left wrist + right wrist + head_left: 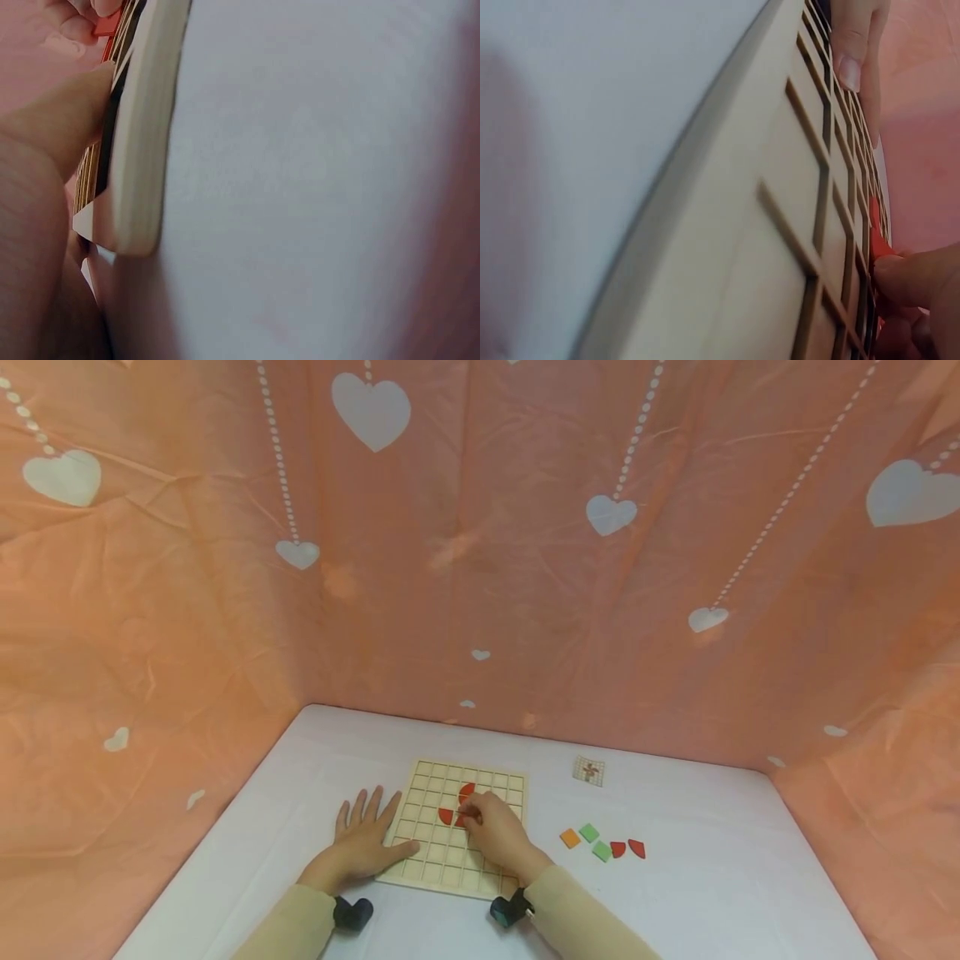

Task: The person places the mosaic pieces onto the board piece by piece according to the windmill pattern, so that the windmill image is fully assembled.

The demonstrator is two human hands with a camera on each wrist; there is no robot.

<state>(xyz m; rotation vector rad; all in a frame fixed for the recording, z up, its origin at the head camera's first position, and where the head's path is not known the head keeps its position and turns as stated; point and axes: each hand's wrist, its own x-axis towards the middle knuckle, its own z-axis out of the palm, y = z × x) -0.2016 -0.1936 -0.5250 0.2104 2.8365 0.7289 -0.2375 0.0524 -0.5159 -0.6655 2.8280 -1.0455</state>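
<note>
1. Grip: my right hand (498,831) was closed in a pinch on a red piece (108,25), low over the grid board (427,868). Whether the piece had reached the cell floor I could not tell; my fingers hid it.

2. Support: left of the grip, my left hand (363,847) lay with fingers straight and spread beyond the board's near side edge, thumb resting on its surface. I judged this sound; steady thumb pressure would keep the board from sliding.

3. Neighbours: a loose-edged red quarter (446,816) lay just left of the grip and a red wedge (467,791) just beyond it. With so little room, I judged a straight descent and a straight lift-off safest against nudging either.

4. Seating: raised ridges (784,227) bounded the cells. In my judgement the piece needed its straight sides squared to them before release, then a flat press; a tilted corner could catch.

5. Reference: a patterned card (589,771) lay beyond and right of the grip. I judged a check of the curve's direction against it prudent.

6. Stock: right of the grip, off the board, lay an orange tile (570,838), two green tiles (588,832) and two spare red pieces (637,848).
</note>
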